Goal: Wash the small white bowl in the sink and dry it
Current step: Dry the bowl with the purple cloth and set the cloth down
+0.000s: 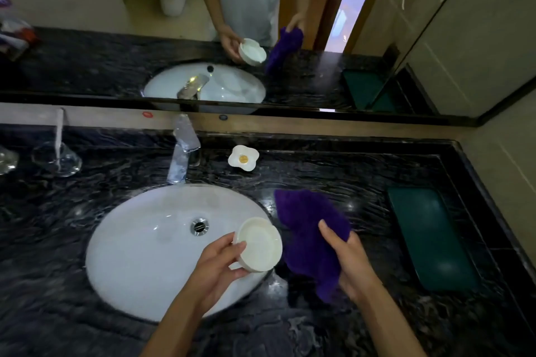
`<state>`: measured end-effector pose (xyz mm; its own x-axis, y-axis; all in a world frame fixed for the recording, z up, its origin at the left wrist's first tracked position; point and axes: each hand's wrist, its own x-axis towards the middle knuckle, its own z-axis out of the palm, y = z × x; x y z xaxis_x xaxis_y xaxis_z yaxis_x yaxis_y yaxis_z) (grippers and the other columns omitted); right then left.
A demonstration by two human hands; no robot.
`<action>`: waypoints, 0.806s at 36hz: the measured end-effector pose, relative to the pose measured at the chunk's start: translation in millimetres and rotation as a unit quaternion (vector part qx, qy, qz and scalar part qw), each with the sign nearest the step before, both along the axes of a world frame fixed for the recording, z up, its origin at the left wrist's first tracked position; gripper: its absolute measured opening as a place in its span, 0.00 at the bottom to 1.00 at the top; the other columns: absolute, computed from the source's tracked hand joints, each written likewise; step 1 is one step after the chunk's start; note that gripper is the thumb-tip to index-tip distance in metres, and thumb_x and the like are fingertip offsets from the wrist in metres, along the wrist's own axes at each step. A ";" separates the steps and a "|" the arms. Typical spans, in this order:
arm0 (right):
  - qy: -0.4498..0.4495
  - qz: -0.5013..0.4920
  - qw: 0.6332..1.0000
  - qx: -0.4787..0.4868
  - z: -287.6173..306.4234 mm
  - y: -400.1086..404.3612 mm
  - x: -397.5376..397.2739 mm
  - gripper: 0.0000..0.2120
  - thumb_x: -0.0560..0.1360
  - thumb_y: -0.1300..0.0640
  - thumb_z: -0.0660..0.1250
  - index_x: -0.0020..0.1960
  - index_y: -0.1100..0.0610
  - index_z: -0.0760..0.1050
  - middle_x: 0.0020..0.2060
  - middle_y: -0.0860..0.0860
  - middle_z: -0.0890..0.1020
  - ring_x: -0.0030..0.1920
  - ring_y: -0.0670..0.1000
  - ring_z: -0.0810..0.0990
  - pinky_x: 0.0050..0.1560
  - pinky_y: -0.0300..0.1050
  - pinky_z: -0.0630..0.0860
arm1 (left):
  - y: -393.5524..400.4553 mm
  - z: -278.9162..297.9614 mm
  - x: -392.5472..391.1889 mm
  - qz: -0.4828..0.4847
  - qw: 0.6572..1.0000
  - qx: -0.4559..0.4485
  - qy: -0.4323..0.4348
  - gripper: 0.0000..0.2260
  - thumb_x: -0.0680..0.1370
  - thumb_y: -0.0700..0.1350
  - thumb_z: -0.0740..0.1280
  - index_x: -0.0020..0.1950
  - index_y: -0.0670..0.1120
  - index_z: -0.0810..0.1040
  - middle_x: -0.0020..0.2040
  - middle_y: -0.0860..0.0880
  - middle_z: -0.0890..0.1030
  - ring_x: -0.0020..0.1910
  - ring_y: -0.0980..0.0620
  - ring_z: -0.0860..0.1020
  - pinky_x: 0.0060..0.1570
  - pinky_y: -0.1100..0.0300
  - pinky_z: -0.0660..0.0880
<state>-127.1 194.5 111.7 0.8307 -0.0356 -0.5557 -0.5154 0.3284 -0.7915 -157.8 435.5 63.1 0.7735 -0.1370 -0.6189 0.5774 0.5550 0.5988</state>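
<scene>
holding bowl (259, 243) and cloth (310, 238)

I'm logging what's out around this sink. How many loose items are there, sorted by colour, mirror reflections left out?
White: 2, the small bowl and flower-shaped dish
Purple: 1, the cloth
Green: 1, the tray
Clear: 2, the glass and another glass item
Total: 6

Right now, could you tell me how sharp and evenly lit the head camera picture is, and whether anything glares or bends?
Head view: wide-angle bend curves the dark marble counter and mirror edge; dim, soft light; bright glare spots on the white oval sink and chrome tap; the small white bowl in the left hand and the purple cloth in the right hand look slightly soft.
</scene>
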 end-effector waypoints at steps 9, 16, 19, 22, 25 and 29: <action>0.013 0.053 0.995 -0.085 6.8 86.2 -15.4 0.11 0.80 0.50 0.66 0.55 0.54 0.82 0.49 0.53 0.89 0.50 0.54 0.88 0.53 0.52 0.84 | 28.0 7.5 -7.2 0.007 0.994 -0.109 -0.030 0.16 0.75 0.39 0.71 0.63 0.40 0.81 0.63 0.39 0.81 0.66 0.35 0.75 0.61 0.25 0.70; -0.004 0.078 0.991 -0.112 11.0 118.5 -24.0 0.20 0.71 0.40 0.65 0.56 0.51 0.82 0.49 0.50 0.89 0.51 0.52 0.87 0.54 0.51 0.82 | 49.3 5.5 -14.8 0.022 0.987 -0.146 -0.057 0.35 0.66 0.54 0.81 0.70 0.46 0.76 0.69 0.38 0.77 0.68 0.36 0.75 0.65 0.29 0.69; -0.011 0.112 0.982 -0.150 13.7 129.4 -25.2 0.21 0.74 0.37 0.62 0.56 0.49 0.82 0.49 0.49 0.89 0.50 0.49 0.87 0.47 0.44 0.84 | 52.7 4.7 -19.6 0.034 0.980 -0.192 -0.041 0.39 0.69 0.55 0.78 0.76 0.46 0.66 0.74 0.37 0.71 0.72 0.34 0.71 0.64 0.33 0.72; -0.036 0.131 0.972 -0.191 13.9 138.2 -25.6 0.24 0.73 0.35 0.62 0.62 0.47 0.79 0.53 0.47 0.87 0.53 0.46 0.86 0.54 0.46 0.83 | 54.4 6.3 -23.0 0.045 0.975 -0.216 -0.027 0.41 0.69 0.56 0.78 0.77 0.47 0.64 0.75 0.37 0.69 0.73 0.33 0.68 0.61 0.36 0.74; -0.082 0.146 0.965 -0.200 14.9 143.4 -27.6 0.18 0.74 0.37 0.62 0.64 0.33 0.71 0.56 0.41 0.85 0.55 0.41 0.84 0.55 0.41 0.80 | 57.3 4.7 -23.3 0.048 0.974 -0.219 -0.018 0.45 0.63 0.57 0.82 0.76 0.47 0.67 0.72 0.37 0.74 0.69 0.34 0.74 0.57 0.38 0.77; -0.111 0.151 0.961 -0.205 17.5 147.3 -26.0 0.19 0.77 0.40 0.61 0.65 0.41 0.76 0.52 0.43 0.87 0.52 0.45 0.86 0.53 0.45 0.83 | 65.8 3.6 -21.0 0.046 0.974 -0.219 -0.021 0.48 0.58 0.60 0.83 0.73 0.48 0.71 0.67 0.38 0.79 0.64 0.35 0.79 0.55 0.39 0.78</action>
<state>-153.1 341.8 129.3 0.9339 0.0471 -0.3545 -0.3420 -0.1728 -0.9237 -178.9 501.3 66.7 0.8185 -0.3093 -0.4840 0.4928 0.8111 0.3150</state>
